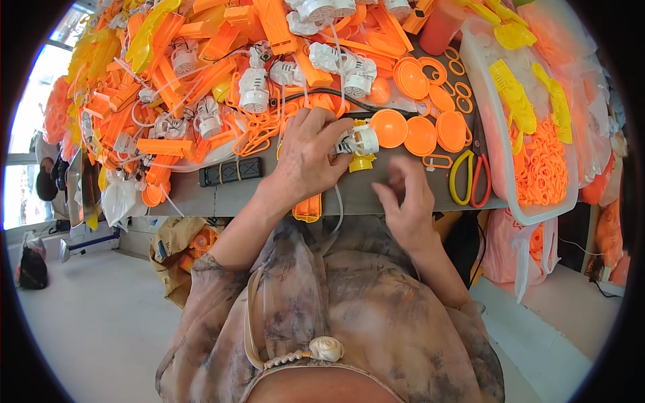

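Observation:
At the table's near edge my left hand (310,158) is closed round a white plastic motor unit (365,140), its fingers hiding much of it. A yellow plastic part (361,163) shows just below the unit. From under this hand an orange plastic housing (308,208) sticks out over the edge, and a clear tube (340,205) hangs down beside it. My right hand (410,201) hovers to the right, thumb and fingers apart and slightly blurred, with nothing in it. Orange round discs (420,136) lie beyond it, next to the motor unit.
A heap of orange housings (272,27) and white motor units (254,91) covers the left and back. Scissors (470,178) with yellow and red handles lie right, beside a clear bin (521,211) holding orange rings and yellow parts. A black block (230,172) lies left.

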A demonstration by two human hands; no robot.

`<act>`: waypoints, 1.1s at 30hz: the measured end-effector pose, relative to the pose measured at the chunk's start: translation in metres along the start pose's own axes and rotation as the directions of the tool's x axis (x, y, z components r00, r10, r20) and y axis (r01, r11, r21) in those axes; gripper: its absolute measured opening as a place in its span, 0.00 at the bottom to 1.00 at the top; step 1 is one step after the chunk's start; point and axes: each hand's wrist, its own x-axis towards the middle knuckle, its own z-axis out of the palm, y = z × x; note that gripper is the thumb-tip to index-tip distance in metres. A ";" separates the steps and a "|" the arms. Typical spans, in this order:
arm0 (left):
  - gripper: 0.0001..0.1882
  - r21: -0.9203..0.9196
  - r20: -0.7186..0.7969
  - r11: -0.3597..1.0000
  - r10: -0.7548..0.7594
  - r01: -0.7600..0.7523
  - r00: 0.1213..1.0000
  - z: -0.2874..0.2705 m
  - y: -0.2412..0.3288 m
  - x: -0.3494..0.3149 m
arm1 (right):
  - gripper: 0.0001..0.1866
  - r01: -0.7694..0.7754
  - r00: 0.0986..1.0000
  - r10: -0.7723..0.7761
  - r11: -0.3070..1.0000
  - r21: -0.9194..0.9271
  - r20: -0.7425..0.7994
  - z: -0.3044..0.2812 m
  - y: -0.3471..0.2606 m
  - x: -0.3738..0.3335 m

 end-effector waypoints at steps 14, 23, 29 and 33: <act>0.22 0.068 -0.036 0.997 -0.030 0.032 0.999 0.005 0.002 -0.008 | 0.15 -0.094 0.897 0.098 0.995 -0.030 0.432 0.026 -0.006 -0.049; 0.32 -0.018 -0.030 0.999 -0.049 0.049 0.998 -0.021 0.004 -0.020 | 0.07 -0.517 0.788 0.280 0.785 0.341 0.548 0.012 -0.007 -0.052; 0.33 -0.064 -0.035 0.997 -0.047 0.045 0.998 -0.030 -0.002 -0.046 | 0.06 -0.546 0.830 0.405 0.734 0.405 0.385 -0.033 -0.006 -0.050; 0.33 0.033 0.002 0.999 -0.025 0.025 1.000 -0.020 0.003 -0.051 | 0.08 -0.493 0.845 0.391 0.833 0.249 0.364 -0.036 0.004 -0.058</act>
